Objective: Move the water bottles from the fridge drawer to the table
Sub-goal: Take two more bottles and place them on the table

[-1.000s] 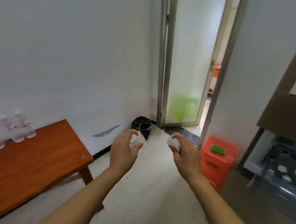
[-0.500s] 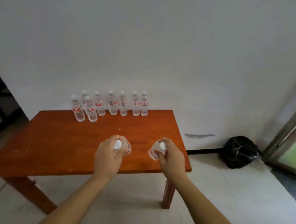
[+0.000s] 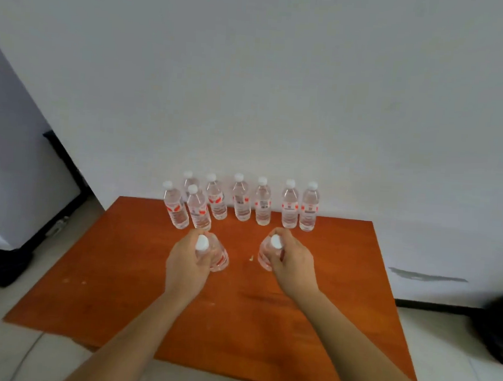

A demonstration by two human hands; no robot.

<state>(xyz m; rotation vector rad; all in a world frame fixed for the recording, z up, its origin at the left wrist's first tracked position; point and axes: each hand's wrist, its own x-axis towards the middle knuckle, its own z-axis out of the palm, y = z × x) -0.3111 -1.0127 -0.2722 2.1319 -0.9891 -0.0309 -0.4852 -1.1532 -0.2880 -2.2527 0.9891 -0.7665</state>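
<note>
Here we are over the orange table (image 3: 112, 284), centre of the frame. Our left hand (image 3: 189, 260) has its fingers wrapped round the top of a water bottle (image 3: 216, 256), white cap pointing up at us. Our right hand (image 3: 292, 263) clamps a second bottle (image 3: 265, 258) the same way, just right of it. We cannot tell whether either base touches the wood. Just above them in the frame, eight more bottles (image 3: 241, 204) stand upright along the table's far edge by the white wall (image 3: 251, 86), two set forward at the row's left end. A black bag (image 3: 502, 327) sits at the right edge.
</note>
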